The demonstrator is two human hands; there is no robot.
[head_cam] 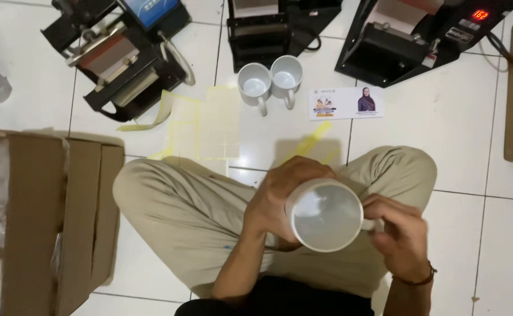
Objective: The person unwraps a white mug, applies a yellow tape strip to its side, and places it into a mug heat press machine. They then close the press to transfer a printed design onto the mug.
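I look down on white glossy floor tiles (455, 117), and the largest thing on them is the open brown cardboard box (51, 222) at nine o'clock, with clear plastic wrapping inside it. Across the top, from eleven to one o'clock, stand three black mug heat presses: the left one (122, 58) lies tilted, the middle one (274, 29) is square to me, and the right one (420, 41) shows a small red lit display. My crossed legs in beige trousers (180, 216) fill the middle.

Smaller things lie between legs and presses: pale yellow paper sheets (209, 126) at eleven o'clock, a printed paper strip with small pictures (345, 103) at one o'clock, and two plain white ceramic mugs (270, 81) standing upright, touching each other, handles toward me.

A third white ceramic mug (325, 215) is held above my lap, just right of centre, mouth tilted up at the camera, so its long axis runs nearly along my line of sight. My left hand (283, 196) wraps the body from nine o'clock, fingers closed around the wall. My right hand (400, 237), with a dark wristband, pinches the handle, which sticks out toward three o'clock. Both hands touch it; the left carries more of it.
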